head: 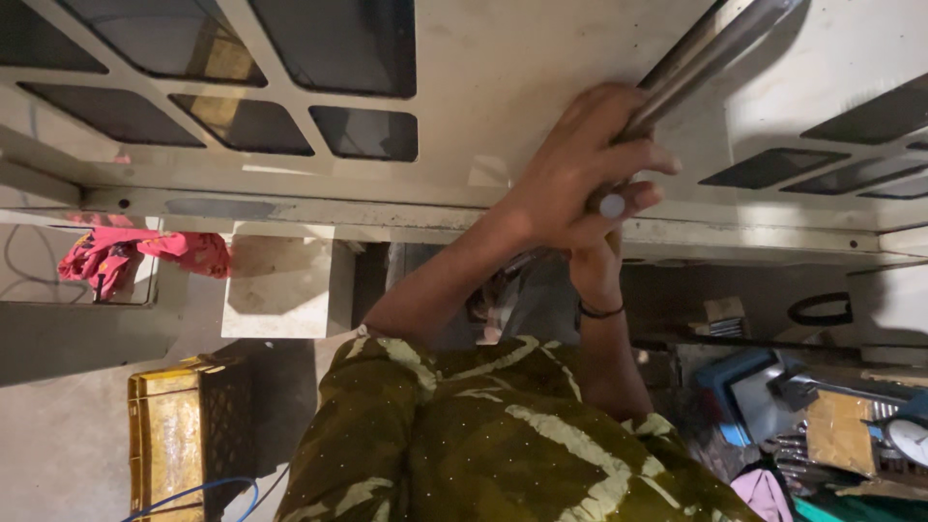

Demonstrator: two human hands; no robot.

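Note:
A grey metal rod (pixel 706 53) slants from the upper right down to its round white end near the middle of the head view. My left hand (pixel 580 164) is wrapped around the rod's lower part, its arm coming up from the left. Just beneath it, my right hand (pixel 594 266), with a black band on its wrist, closes on the same rod end and is partly hidden by the left hand. Behind both hands is a cream-painted metal frame (pixel 483 87) with dark cut-out openings. My olive patterned sleeves fill the lower middle.
A yellow plastic crate (pixel 179 435) with a blue cable stands at the lower left. A pink cloth (pixel 126 256) hangs on the left ledge. At the lower right lie a blue tray (pixel 735 387), metal tools, a round dial gauge (pixel 909 440) and a black ring (pixel 820 309).

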